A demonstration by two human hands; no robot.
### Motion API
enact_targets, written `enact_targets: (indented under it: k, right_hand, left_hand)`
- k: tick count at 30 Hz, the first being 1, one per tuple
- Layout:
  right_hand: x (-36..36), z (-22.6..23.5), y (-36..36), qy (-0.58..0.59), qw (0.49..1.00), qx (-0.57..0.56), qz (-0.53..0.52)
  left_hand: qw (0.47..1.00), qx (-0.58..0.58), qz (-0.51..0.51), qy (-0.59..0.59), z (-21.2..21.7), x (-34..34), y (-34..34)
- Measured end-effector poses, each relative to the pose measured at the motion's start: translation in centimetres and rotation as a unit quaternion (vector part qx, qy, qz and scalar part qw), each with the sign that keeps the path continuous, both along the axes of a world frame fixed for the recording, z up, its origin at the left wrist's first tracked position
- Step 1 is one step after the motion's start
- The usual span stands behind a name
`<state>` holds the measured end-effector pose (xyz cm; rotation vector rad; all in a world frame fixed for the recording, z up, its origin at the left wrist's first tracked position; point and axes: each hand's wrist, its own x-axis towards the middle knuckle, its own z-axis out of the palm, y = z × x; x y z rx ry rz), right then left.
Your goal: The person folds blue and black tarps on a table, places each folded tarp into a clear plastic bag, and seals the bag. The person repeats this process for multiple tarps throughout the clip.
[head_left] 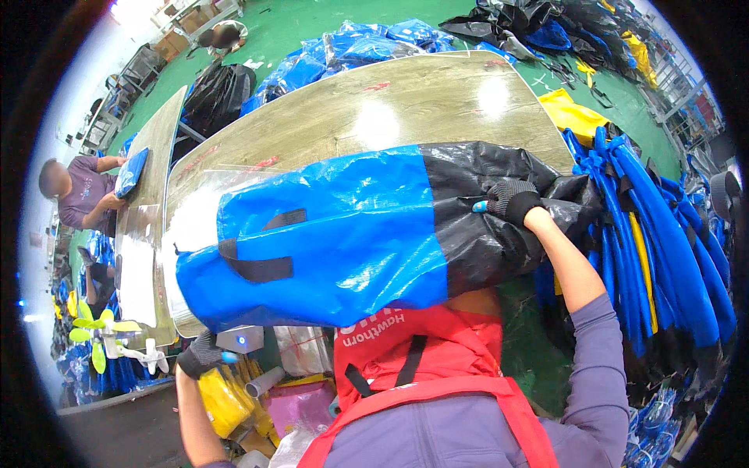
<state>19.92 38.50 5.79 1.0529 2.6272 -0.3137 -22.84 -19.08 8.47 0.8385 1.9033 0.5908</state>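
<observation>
A long stuffed bag [335, 234], blue at its left part and black at its right, lies across the front of a wooden table [406, 109]. It has black straps on the blue side. My right hand [511, 200], in a dark knit glove, grips the crumpled black end. My left hand [204, 355], also gloved, is under the blue end at the lower left, holding it up.
Blue and yellow bags [663, 242] hang in a row at the right. Blue bags [351, 47] in clear wrap are piled beyond the table. A person [78, 191] at the left handles a blue item at a second table. Yellow and pink items [234, 398] lie below.
</observation>
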Motion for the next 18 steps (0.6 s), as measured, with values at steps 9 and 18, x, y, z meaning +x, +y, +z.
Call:
enact_targets:
  k: [9,18]
  right_hand:
    - [-0.5,0.7,-1.0,0.015,1.0,0.004,0.019]
    - [3.8,-0.5,-2.1,0.05,0.967,0.231,-0.099]
  left_hand:
    - [0.766,-0.146,0.177,0.6,-5.6,4.7,7.8]
    - [0.799,0.146,-0.274,0.515,-1.4,12.9,27.0]
